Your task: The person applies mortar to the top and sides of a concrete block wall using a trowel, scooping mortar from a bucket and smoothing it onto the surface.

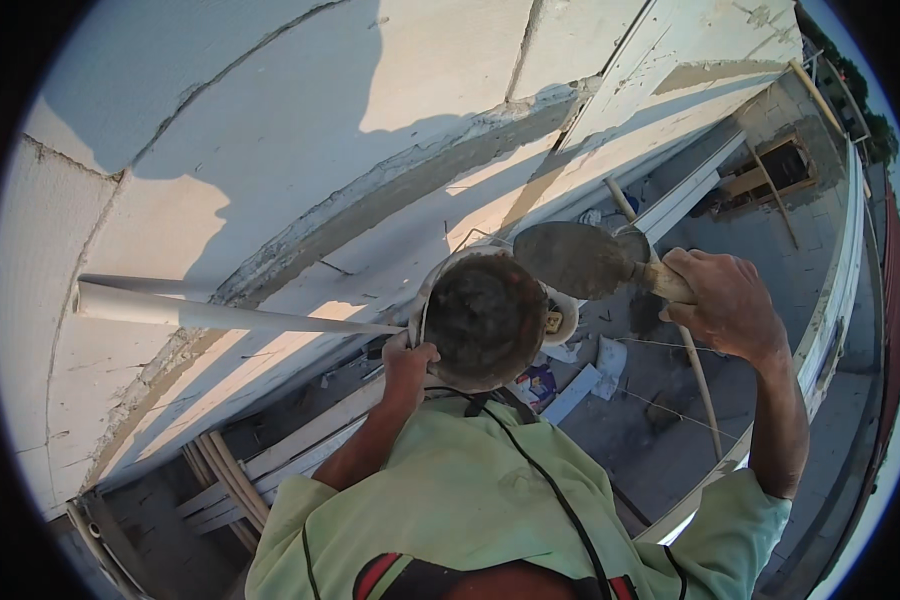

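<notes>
My left hand point(406, 368) grips the near left rim of a bucket point(480, 318) holding dark grey, wet-looking material, in front of my chest. My right hand point(722, 305) is closed round the handle of a trowel point(570, 258), whose grey-smeared blade is held flat just off the bucket's upper right edge. A smaller white container point(564, 325) shows partly behind the bucket. A white wall point(250, 120) of large blocks rises beyond, with a rough mortar band point(370, 205) along it and a white pipe point(190, 308) sticking out toward my left hand.
Below lies a grey floor with rubble point(655, 400), white boards point(572, 390) and a crumpled bag point(535, 383). Poles point(238, 470) lean at the lower left. A long rail point(835, 290) runs along the right, and a framed opening point(770, 172) sits at the upper right.
</notes>
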{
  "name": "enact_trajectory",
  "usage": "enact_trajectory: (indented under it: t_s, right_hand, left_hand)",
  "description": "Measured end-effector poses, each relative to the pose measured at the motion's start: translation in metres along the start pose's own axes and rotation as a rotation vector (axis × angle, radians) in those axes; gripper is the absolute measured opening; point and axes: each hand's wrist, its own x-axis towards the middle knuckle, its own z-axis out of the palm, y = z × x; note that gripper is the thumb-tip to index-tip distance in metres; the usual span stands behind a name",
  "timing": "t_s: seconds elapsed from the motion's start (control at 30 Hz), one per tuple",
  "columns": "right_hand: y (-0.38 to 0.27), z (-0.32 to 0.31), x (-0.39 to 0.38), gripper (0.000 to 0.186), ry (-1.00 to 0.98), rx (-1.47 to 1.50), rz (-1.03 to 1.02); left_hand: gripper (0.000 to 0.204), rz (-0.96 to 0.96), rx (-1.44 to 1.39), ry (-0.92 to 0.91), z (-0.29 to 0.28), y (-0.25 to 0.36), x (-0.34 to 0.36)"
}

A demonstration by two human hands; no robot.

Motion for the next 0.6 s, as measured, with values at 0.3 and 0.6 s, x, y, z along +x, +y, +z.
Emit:
enact_trajectory:
  t_s: [0.3, 0.6]
  right_hand:
    - [-0.077, 0.215, 0.040, 0.027, 0.131, -0.501, -0.057]
    - [-0.074, 0.250, 0.054, 0.024, -0.066, 0.027, -0.077]
  left_hand:
    - [0.018, 0.107, 0.121, -0.015, -0.002, -0.011, -0.018]
    - [0.025, 0.156, 0.242, -0.026, -0.025, 0.021, -0.024]
